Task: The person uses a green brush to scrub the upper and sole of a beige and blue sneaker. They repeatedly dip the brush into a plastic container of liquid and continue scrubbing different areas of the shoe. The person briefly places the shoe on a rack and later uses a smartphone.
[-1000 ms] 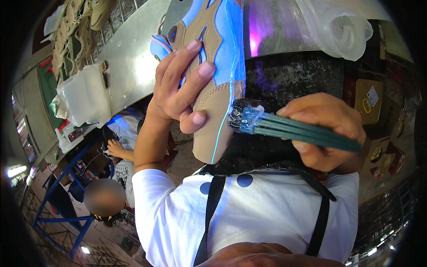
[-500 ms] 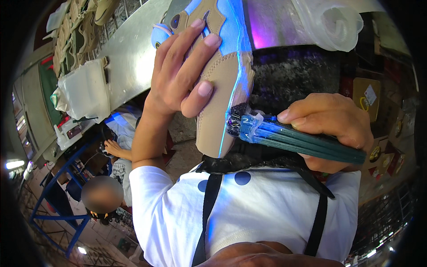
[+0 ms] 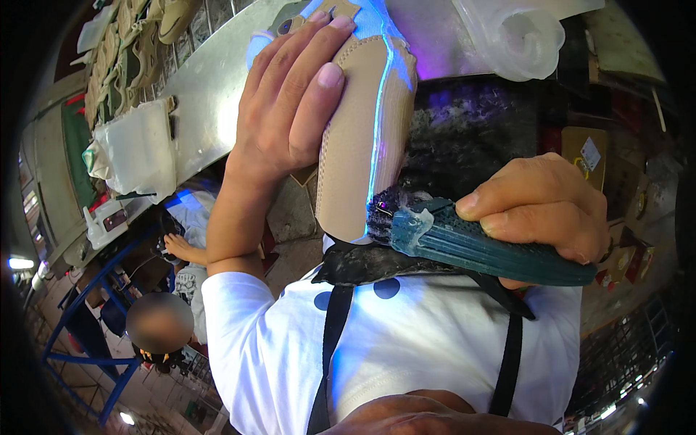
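A beige, stitched shoe with blue-lit upper panels (image 3: 348, 159) crosses the near edge of the shiny grey metal table (image 3: 196, 109), its plain rounded end overhanging toward the person's chest and its blue-lit part above the tabletop. The left hand (image 3: 279, 109) is clamped on the shoe's left side, fingers laid across the beige panel; what lies beneath the shoe is hidden. Apart from it, the right hand (image 3: 544, 206) grips a dark green, ribbed brush (image 3: 464, 250), whose dark bristles touch the shoe's right side near the overhanging end, where a bright blue line of light runs lengthwise. To brush well here, I would hold the shoe firmly, rest only the bristle tips against the side, use light, even pressure and let the bright line guide the stroke, with the left fingers clear of the bristles. As for writing, a small white label (image 3: 590, 154) sits on a yellowish-brown box (image 3: 573, 141) beyond the right hand, its print too small to read; I can make out no lettering on the shoe or brush.
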A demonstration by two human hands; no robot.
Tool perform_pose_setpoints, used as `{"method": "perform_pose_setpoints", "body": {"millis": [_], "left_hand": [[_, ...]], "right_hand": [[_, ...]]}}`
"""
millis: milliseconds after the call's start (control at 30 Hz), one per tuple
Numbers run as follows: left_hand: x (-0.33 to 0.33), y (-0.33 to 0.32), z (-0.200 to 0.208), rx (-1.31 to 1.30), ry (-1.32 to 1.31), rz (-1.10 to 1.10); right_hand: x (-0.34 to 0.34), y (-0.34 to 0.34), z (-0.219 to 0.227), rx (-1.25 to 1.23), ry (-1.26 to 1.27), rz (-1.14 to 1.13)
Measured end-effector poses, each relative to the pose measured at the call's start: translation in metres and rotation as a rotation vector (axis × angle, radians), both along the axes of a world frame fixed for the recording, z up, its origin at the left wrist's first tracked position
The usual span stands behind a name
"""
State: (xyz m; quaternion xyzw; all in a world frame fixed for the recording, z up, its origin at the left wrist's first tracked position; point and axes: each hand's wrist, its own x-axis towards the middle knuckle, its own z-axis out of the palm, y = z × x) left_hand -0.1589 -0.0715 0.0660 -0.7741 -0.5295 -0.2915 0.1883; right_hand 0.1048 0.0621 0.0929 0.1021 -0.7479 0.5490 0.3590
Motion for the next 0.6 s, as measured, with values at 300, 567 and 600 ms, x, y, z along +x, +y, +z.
{"method": "perform_pose_setpoints", "body": {"millis": [300,567,600], "left_hand": [[0.006,0.005,0.02,-0.292,-0.216,0.226],[0.014,0.025,0.05,-0.294,-0.117,0.255],[0.013,0.029,0.055,-0.31,-0.119,0.244]], "right_hand": [[0.0,-0.017,0.02,0.18,0.106,-0.312],[0.001,0.017,0.077,0.358,-0.045,-0.305],[0.001,0.026,0.087,0.388,-0.075,-0.272]]}}
